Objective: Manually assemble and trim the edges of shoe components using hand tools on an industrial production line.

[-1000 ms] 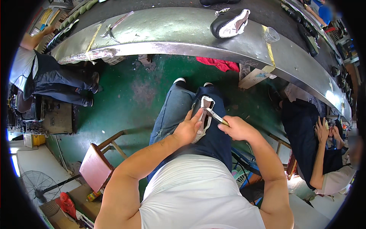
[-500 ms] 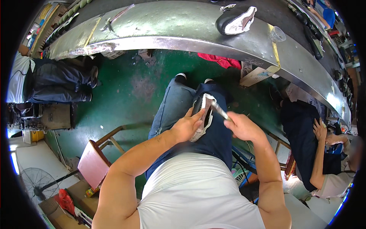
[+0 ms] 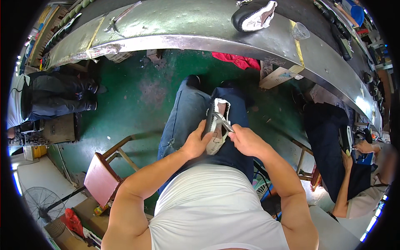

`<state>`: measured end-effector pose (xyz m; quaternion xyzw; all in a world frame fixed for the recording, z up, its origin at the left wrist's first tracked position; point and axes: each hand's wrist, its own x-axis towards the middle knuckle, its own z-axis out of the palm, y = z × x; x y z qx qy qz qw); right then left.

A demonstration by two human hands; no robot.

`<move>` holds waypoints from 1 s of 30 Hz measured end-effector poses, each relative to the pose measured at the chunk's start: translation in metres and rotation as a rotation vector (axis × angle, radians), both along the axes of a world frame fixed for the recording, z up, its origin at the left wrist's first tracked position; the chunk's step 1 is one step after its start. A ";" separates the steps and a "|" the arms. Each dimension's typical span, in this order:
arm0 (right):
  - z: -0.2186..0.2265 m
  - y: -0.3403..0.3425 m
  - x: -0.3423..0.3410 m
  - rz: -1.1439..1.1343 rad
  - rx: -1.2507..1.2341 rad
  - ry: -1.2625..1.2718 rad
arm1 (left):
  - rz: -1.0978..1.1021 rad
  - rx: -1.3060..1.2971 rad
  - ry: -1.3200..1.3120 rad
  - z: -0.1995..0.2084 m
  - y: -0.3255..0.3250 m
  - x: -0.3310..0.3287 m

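Observation:
An unfinished shoe [image 3: 217, 139] lies bottom up across my thighs, its dark upper folded over a white-edged rim and a brownish inner sole showing. My left hand [image 3: 195, 141] grips the shoe's left side, thumb on its bottom and fingers along the edge. In my right hand [image 3: 246, 140] is a hammer [image 3: 224, 122] with a curved metal head, held by its shaft. The head sits over the middle of the shoe's bottom; whether it touches cannot be made out.
A metal-topped bench [image 3: 175, 23] runs across ahead, bearing another black shoe [image 3: 253, 18], a second hammer [image 3: 114, 26] and a clear plastic cup [image 3: 300, 31]. A pink-topped stool [image 3: 101, 175] stands at left. People sit or stand at both sides; a fan [image 3: 38, 204] is lower left.
The hammer has moved left and down onto the shoe's middle from its upper right edge, my right hand shifting left. My left hand has moved slightly left and down the shoe.

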<state>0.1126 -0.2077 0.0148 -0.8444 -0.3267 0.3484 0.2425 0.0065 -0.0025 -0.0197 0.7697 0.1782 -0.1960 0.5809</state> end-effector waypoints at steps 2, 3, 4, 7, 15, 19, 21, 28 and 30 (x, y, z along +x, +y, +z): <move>0.016 0.004 -0.005 -0.142 0.176 0.213 | -0.008 0.012 -0.043 -0.018 0.001 -0.004; 0.010 0.003 -0.012 -0.141 0.176 0.213 | -0.022 0.021 -0.090 -0.028 0.002 -0.007; 0.003 0.001 -0.019 -0.079 0.096 0.116 | -0.025 0.018 -0.090 -0.023 0.002 -0.005; -0.005 -0.006 -0.021 0.013 0.017 -0.002 | -0.060 -0.026 -0.029 -0.014 0.005 -0.004; 0.015 -0.024 -0.016 -0.220 0.146 0.369 | -0.284 0.228 0.100 0.037 0.015 0.022; 0.017 -0.058 -0.018 -0.503 0.520 0.497 | -0.224 0.494 -0.390 0.077 0.037 0.031; 0.017 -0.065 -0.022 -0.611 0.613 0.556 | -0.056 0.372 -0.498 0.093 0.046 0.044; 0.009 -0.080 -0.035 -0.603 0.356 0.409 | 0.082 -0.299 -0.642 0.101 0.041 0.106; 0.012 -0.078 -0.036 -0.621 0.324 0.433 | 0.034 -0.269 -0.662 0.083 0.046 0.124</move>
